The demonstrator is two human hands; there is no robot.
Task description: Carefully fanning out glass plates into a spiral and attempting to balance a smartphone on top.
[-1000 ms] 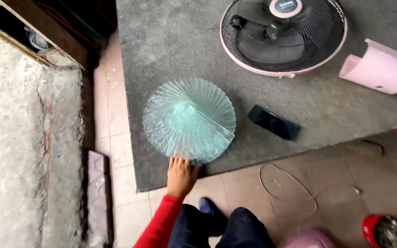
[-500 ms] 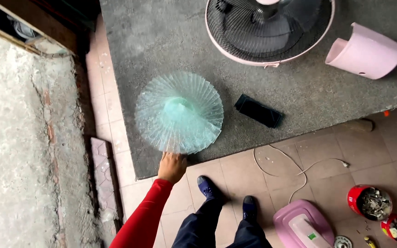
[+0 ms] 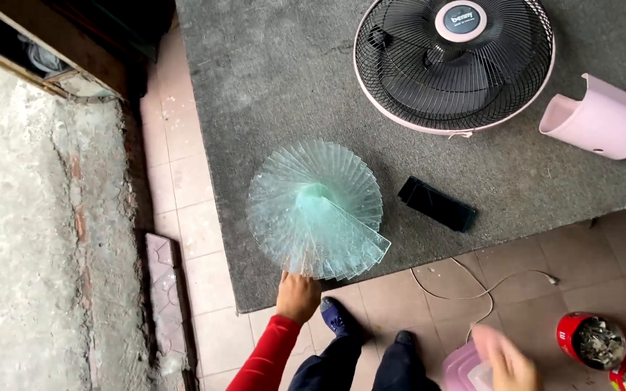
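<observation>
On the grey mat (image 3: pixel 269 108) spread over the tiled floor, a round fan of clear greenish glass strips (image 3: pixel 316 210) lies flat near the mat's front edge, with the left hand (image 3: pixel 297 295) touching its lower rim, fingers curled at the glass though how firmly the grip closes cannot be told. The right hand (image 3: pixel 505 358) is blurred above a pink lidded box (image 3: pixel 465 369), its grip unclear. Beside the glass lie a black slab (image 3: pixel 436 204), a fan head in a pink-rimmed cage (image 3: pixel 454 61) and a pink cover (image 3: pixel 599 119); a red tin of metal bits (image 3: pixel 592 340) stands on the tiles.
</observation>
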